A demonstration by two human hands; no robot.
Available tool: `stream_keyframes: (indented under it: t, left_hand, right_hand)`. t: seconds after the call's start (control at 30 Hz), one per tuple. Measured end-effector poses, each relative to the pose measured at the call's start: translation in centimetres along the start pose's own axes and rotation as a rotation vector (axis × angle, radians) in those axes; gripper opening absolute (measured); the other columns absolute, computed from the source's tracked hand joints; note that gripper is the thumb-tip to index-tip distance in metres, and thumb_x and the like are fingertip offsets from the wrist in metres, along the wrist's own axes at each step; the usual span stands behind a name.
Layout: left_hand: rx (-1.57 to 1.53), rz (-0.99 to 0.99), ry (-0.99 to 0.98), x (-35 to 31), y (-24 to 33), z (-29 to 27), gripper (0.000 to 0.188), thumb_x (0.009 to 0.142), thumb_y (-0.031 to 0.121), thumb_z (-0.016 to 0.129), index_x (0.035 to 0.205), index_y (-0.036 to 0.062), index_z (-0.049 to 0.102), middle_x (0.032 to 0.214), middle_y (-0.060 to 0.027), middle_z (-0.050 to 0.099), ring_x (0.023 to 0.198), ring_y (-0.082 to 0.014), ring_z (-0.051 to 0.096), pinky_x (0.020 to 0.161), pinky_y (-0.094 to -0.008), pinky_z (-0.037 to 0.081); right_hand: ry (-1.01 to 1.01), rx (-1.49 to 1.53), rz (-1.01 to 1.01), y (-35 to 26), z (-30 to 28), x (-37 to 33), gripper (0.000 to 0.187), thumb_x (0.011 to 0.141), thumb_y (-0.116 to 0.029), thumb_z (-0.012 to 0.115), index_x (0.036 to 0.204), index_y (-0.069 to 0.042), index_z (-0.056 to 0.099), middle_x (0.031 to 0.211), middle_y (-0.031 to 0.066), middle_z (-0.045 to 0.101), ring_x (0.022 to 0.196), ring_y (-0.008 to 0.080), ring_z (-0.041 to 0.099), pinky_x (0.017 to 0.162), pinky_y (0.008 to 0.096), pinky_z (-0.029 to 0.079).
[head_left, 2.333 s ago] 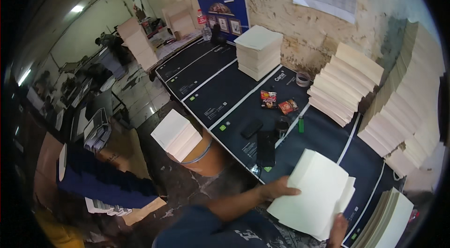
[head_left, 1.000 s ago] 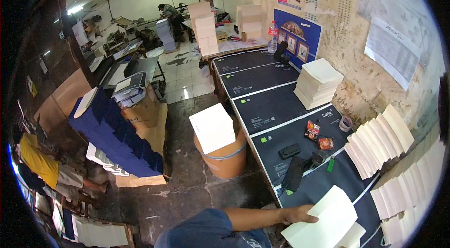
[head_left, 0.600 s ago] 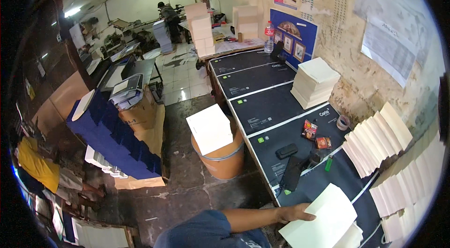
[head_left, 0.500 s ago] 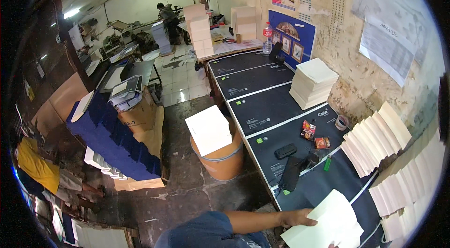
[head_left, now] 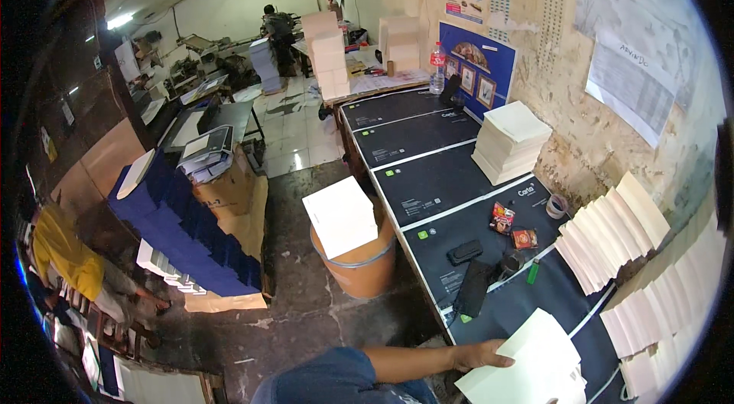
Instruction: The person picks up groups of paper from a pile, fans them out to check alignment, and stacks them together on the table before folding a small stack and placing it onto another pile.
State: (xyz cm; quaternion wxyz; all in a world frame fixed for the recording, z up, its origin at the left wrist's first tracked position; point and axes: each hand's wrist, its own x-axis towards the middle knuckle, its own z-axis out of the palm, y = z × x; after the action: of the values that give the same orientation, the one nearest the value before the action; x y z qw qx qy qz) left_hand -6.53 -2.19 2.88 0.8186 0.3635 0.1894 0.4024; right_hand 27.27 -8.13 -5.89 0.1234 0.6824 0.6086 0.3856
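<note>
My left hand [head_left: 485, 355] is closed on the left edge of a small stack of pale cream paper sheets [head_left: 531, 362], thumb on top. The sheets are slightly fanned and lie over the near end of the black-covered table [head_left: 501, 305]. Only a trace of my right hand shows at the bottom edge, below the sheets; its fingers are hidden. Just beyond the sheets lie a black pouch [head_left: 474, 289], a dark case [head_left: 464, 252] and a green lighter [head_left: 533, 272].
Fanned paper bundles [head_left: 612, 228] line the table's right side. Farther back stand a paper stack [head_left: 514, 142] and a water bottle [head_left: 436, 68]. Left of the table, white paper [head_left: 340, 217] tops a brown drum [head_left: 359, 270]. Dark-blue stacks [head_left: 187, 228] stand farther left; a person in yellow [head_left: 69, 251] is beyond.
My left hand and the sheets have shifted slightly left, the hand still gripping them. The person in yellow at far left has moved a little.
</note>
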Motion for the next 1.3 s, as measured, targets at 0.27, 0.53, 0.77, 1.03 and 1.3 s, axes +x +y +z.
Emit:
stream_keyframes:
  t: [0.27,0.53,0.77,1.03,1.3]
  left_hand:
    - [0.063,-0.001,-0.068,-0.3,-0.5,0.0,0.074,0.089,0.039,0.067,0.144,0.0010,0.034,0.132,-0.0110,0.052,0.122,-0.0205,0.050,0.102,-0.0349,0.040]
    - [0.031,-0.017,-0.015,-0.8,0.7,-0.3,0.075,0.088,0.039,0.068,0.144,0.0015,0.035,0.134,-0.0117,0.051,0.123,-0.0220,0.050,0.103,-0.0359,0.039]
    - [0.035,0.012,-0.006,-1.2,1.7,-0.3,0.076,0.087,0.040,0.069,0.144,0.0021,0.035,0.132,-0.0106,0.053,0.122,-0.0207,0.051,0.103,-0.0361,0.040]
    - [0.027,-0.052,0.045,-0.7,0.9,-0.2,0.076,0.085,0.038,0.073,0.142,0.0035,0.036,0.129,-0.0110,0.055,0.114,-0.0207,0.056,0.096,-0.0377,0.047]
    - [0.057,-0.037,0.023,-0.6,0.4,-0.3,0.077,0.085,0.038,0.072,0.143,0.0019,0.037,0.129,-0.0111,0.054,0.117,-0.0209,0.054,0.100,-0.0359,0.042]
  right_hand:
    - [-0.835,1.411,0.397,5.3,-20.6,6.4,0.058,0.097,-0.040,0.050,0.132,0.006,0.050,0.129,0.0262,0.055,0.110,0.0362,0.058,0.088,0.0389,0.050]
    - [-0.675,1.287,0.262,7.1,-10.1,3.8,0.058,0.094,-0.039,0.055,0.127,0.009,0.053,0.126,0.0293,0.056,0.107,0.0381,0.058,0.091,0.0423,0.047]
    - [-0.906,1.449,0.465,7.3,-14.7,5.8,0.064,0.094,-0.047,0.054,0.129,0.007,0.053,0.129,0.0238,0.057,0.111,0.0423,0.056,0.095,0.0434,0.043]
    - [-0.431,0.938,0.246,6.2,-7.3,4.7,0.056,0.094,-0.045,0.051,0.123,0.001,0.060,0.136,0.0243,0.050,0.127,0.0400,0.045,0.108,0.0463,0.035]
    - [-0.744,1.360,0.434,5.7,-14.4,5.7,0.062,0.095,-0.045,0.050,0.130,0.005,0.052,0.135,0.0270,0.050,0.124,0.0418,0.048,0.105,0.0441,0.037]
